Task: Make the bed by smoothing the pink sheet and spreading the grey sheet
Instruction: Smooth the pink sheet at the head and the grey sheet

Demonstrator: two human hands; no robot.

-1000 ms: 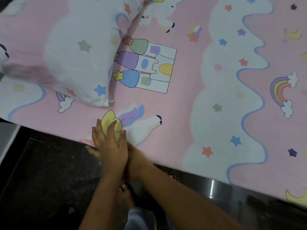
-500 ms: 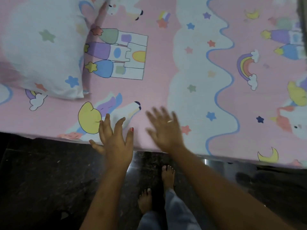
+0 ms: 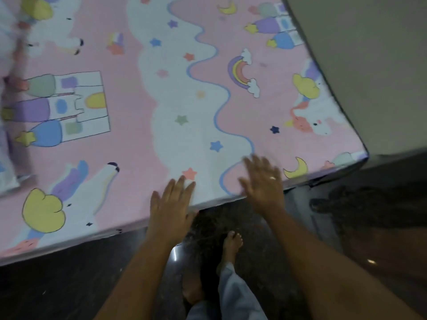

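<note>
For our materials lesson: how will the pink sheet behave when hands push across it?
Probably floppy: the pink sheet wraps the bed edge. Likely light, lying thin and flat. May bunch ahead of the left hand and right hand.

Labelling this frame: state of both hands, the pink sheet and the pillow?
pink sheet: spread flat, no large folds visible.
left hand: open, fingers straight, flat on the pink sheet's near edge.
right hand: open, fingers spread, blurred; contact unclear.
pillow: lying on the pink sheet, blurred.
</note>
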